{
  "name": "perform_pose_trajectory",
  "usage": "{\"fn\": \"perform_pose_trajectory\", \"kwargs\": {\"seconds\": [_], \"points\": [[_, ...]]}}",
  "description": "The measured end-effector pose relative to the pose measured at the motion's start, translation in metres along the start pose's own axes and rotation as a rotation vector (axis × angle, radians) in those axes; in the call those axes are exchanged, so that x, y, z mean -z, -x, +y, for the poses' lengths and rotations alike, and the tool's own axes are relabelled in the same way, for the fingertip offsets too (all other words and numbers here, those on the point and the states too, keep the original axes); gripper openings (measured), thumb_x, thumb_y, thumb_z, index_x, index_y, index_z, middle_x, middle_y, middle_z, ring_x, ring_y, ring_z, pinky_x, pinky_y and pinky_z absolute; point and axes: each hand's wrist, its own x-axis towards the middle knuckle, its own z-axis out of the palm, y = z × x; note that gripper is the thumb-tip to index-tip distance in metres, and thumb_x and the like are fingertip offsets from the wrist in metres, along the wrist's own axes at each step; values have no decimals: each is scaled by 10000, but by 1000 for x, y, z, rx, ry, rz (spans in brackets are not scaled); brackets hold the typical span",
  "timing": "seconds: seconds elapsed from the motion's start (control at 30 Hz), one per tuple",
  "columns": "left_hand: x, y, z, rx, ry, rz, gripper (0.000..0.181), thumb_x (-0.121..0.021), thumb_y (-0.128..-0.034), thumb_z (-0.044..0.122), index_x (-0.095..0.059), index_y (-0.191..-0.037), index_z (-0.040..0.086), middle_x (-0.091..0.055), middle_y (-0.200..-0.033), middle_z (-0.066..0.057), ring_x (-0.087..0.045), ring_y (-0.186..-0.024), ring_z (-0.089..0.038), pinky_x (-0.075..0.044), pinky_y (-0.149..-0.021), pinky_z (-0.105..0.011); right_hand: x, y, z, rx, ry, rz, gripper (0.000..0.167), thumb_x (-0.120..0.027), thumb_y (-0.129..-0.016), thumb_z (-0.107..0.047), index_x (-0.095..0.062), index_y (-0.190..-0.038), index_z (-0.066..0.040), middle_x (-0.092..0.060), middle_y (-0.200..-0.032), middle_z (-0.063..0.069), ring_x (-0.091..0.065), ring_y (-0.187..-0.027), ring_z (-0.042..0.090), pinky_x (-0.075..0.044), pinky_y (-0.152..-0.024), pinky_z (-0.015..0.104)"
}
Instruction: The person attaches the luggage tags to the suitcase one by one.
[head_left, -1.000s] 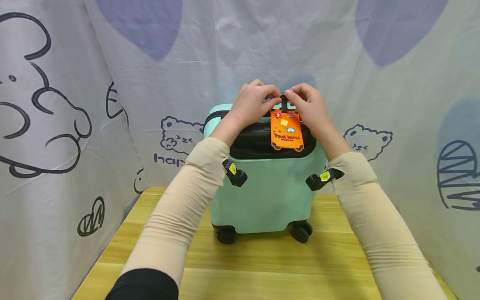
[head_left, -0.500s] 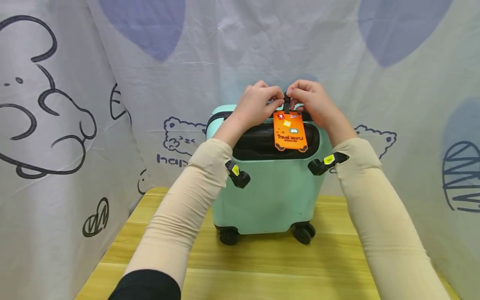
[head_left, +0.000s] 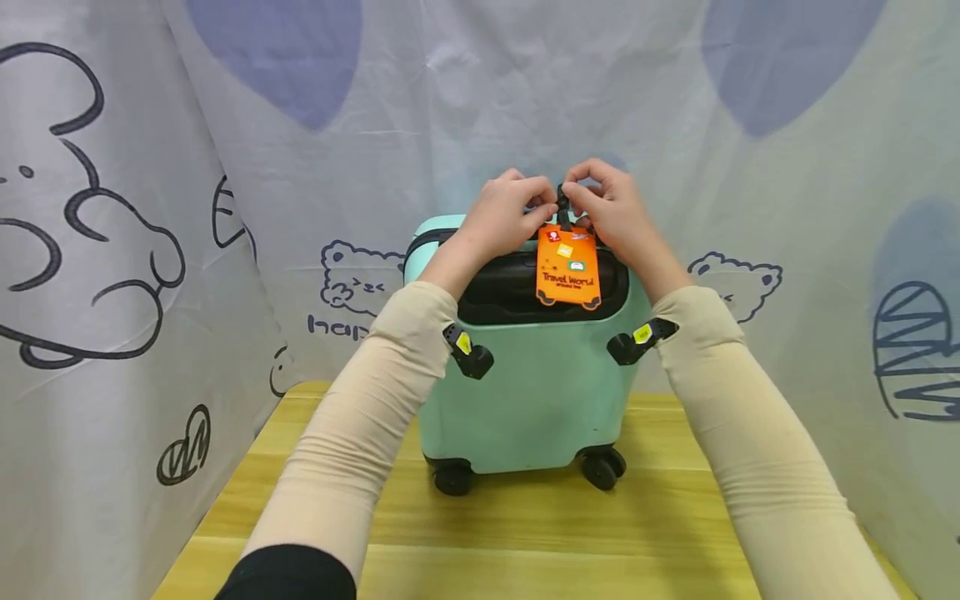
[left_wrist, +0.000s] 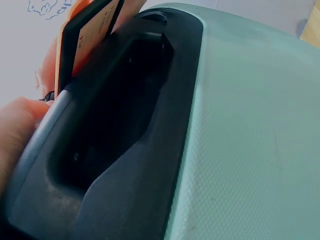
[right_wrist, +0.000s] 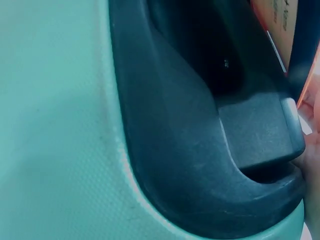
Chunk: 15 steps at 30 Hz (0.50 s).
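Observation:
An orange luggage tag [head_left: 567, 271] printed "Travel World" hangs by a black strap [head_left: 564, 215] in front of the dark handle recess of a mint-green suitcase [head_left: 532, 392]. My left hand [head_left: 512, 210] pinches the strap from the left with thumb and fingertips. From the right, my right hand [head_left: 613, 210] holds the strap's upper end between thumb and forefinger. The left wrist view shows the tag's dark-edged back [left_wrist: 92, 37] beside the black handle [left_wrist: 37, 135]. Only slivers of my hands appear in the wrist views, and the fingertips are hidden there.
The suitcase stands upright on black wheels [head_left: 600, 468] on a yellow wood-grain table [head_left: 525, 542]. A pale curtain [head_left: 480, 92] with cartoon drawings hangs behind it and along both sides.
My right fingers have shifted slightly at the strap's upper end, and more of the strap now shows upright. Both hands stay at the strap. The head view has swayed a little.

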Motion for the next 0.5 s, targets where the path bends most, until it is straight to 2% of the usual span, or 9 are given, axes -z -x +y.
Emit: {"fn": "perform_pose_trajectory", "kwargs": {"seconds": [0.3, 0.43, 0.5], "points": [[-1, -4, 1, 1, 20, -1, 211, -550, -1001, 275, -676, -1100, 137, -683, -1039, -31, -482, -956, -203, -409, -864, -330, 2, 0, 1, -2, -118, 48, 133, -555, -996, -194, -589, -1027, -68, -450, -748, 10, -443, -667, 162, -417, -539, 216], [-3, -7, 1, -10, 0, 2, 238, -543, -999, 312, -669, -1127, 156, -694, -1094, -11, -492, -1007, -202, -393, -914, -352, 4, 1, 2, 7, -152, 77, 75, -580, -981, -185, -609, -973, -116, -453, -774, 9, -452, -681, 154, -451, -537, 187], [-3, -6, 0, -11, -19, 6, 242, -547, -996, 324, -672, -1130, 167, -697, -1109, 2, -496, -1031, -205, -383, -930, -369, 4, 2, 3, 16, -123, 90, 48, -596, -973, -193, -618, -961, -151, -468, -808, -2, -469, -703, 156, -474, -563, 180]]}}
